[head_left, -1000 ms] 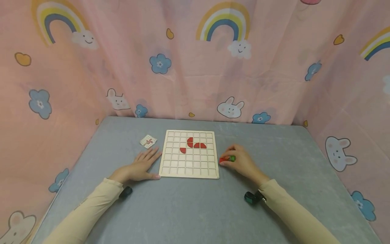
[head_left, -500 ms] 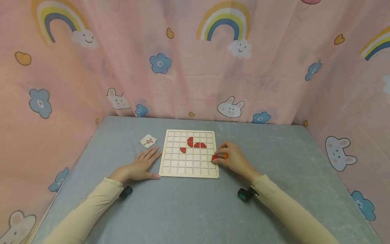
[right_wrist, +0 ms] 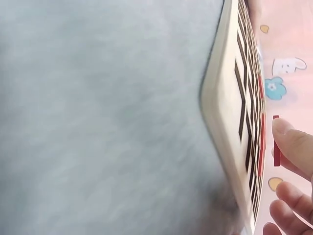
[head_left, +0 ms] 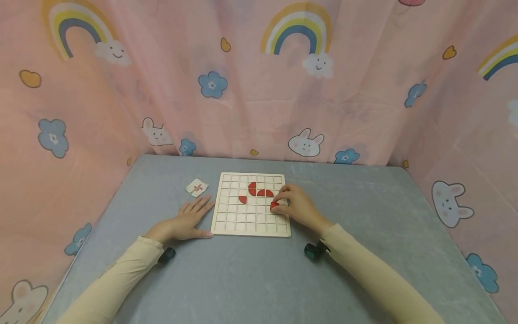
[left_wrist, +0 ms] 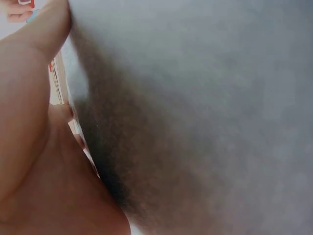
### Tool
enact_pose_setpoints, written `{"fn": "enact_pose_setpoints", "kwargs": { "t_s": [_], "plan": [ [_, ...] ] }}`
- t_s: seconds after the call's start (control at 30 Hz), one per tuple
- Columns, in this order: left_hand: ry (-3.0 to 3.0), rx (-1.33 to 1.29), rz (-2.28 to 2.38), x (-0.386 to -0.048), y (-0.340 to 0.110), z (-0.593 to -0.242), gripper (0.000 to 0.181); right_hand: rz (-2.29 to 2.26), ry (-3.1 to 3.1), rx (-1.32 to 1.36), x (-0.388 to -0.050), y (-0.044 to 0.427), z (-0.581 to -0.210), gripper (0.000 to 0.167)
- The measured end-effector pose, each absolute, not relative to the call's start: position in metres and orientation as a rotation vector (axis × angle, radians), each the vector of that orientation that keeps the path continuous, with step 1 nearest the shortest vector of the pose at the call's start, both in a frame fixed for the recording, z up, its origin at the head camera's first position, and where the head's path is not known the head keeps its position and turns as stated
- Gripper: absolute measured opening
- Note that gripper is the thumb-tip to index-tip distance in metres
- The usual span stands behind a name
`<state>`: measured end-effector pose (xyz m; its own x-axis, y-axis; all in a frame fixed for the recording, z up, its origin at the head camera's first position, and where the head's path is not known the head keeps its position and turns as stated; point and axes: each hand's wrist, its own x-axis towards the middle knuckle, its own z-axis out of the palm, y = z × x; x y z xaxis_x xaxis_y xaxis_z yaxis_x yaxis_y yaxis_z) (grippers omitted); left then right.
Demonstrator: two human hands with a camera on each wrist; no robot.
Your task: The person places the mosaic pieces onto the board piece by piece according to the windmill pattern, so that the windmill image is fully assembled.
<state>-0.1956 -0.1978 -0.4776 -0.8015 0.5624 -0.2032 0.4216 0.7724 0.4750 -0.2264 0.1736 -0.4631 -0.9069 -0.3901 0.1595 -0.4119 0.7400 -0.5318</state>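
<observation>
A pale wooden grid board lies on the grey table. Several red quarter-circle pieces sit in squares on its upper half, with a separate red piece lower left of them. My left hand rests with spread fingers at the board's left edge, the thumb by the lower left corner. Over the board's right side, my right hand pinches a red piece between thumb and finger. In the right wrist view that red piece appears edge-on, apart from the board. Whether the right palm holds anything else is hidden.
A small card printed with a grid and a red pattern lies left of the board, beyond the left fingertips. Grey table surface extends in front. A pink patterned curtain hangs behind the table and at its sides.
My right hand has moved left from beside the board to above its right columns, carrying the red piece. Green and orange bits seen at its fingers are now hidden. The left hand stays put.
</observation>
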Motion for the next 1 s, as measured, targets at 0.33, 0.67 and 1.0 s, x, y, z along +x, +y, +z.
{"fn": "enact_pose_setpoints", "kwargs": {
  "t_s": [0.33, 0.67, 1.0],
  "plan": [
    [2.601, 0.787, 0.685, -0.190, -0.196, -0.466, 0.103, 0.873, -2.829, 0.783, -0.238, 0.153, -0.456, 0.022],
    [2.618, 0.738, 0.588, -0.190, -0.193, -0.463, 0.102, 0.851, -2.892, 0.796, -0.247, 0.136, -0.453, 0.022],
    [2.628, 0.724, 0.562, -0.190, -0.192, -0.462, 0.100, 0.944, -2.906, 0.822, -0.249, 0.123, -0.451, 0.023]
  ]
}}
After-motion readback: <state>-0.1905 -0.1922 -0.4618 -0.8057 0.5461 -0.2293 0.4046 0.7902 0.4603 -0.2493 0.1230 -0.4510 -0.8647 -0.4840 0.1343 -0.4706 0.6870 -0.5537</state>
